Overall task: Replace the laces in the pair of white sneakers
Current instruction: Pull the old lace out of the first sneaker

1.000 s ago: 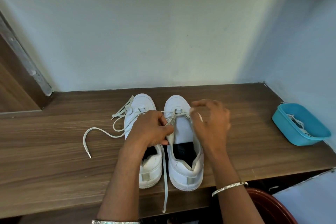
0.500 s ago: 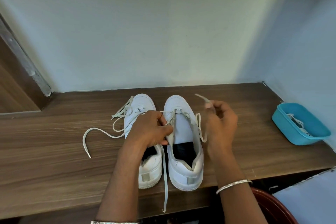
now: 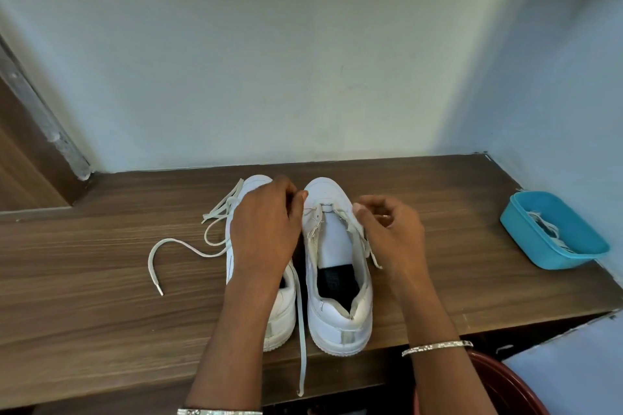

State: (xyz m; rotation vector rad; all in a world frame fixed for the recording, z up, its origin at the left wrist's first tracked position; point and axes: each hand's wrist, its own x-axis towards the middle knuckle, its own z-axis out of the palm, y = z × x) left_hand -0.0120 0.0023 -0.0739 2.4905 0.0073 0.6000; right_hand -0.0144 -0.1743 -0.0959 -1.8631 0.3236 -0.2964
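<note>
- shelf [image 3: 101, 313]: wood, fills the lower half of the frame, and both shoes stand on it at centre with toes pointing away from the camera.
- loose lace [image 3: 220, 205]: left of centre, bunched against the toe of the left shoe, with one end trailing out toward the left. It looks flat, soft and very light. It is floppy along its length, so the stiff tip is the best place to take it.
- left shoe [image 3: 281, 317]: centre-left, mostly covered by the arm. It looks light with a firm sole, and the side wall or heel would give the steadiest hold.
- left hand [image 3: 266, 226]: lies knuckles up over the front of the left shoe with its fingers curled under. Cannot tell what they hold, if anything.
- lace tail [image 3: 301, 330]: hangs in the gap between the shoes, past the shelf's near edge. Its upper part is hidden under the left hand. It is limp and probably slides freely if tugged.
- right shoe [image 3: 337, 323]: centre, tongue bare, with only one lace bar across the eyelets nearest the toe. The eyelet flaps are bendy, so they need bracing while threading.
- right hand [image 3: 394, 232]: just right of that shoe. The fingers are curled and the fingertips [image 3: 358, 210] seem to pinch the side lace [image 3: 373, 258] near the front right eyelets.
- blue tub [image 3: 526, 242]: far right, well apart from the shoes, with more laces [image 3: 547, 229] inside.
</note>
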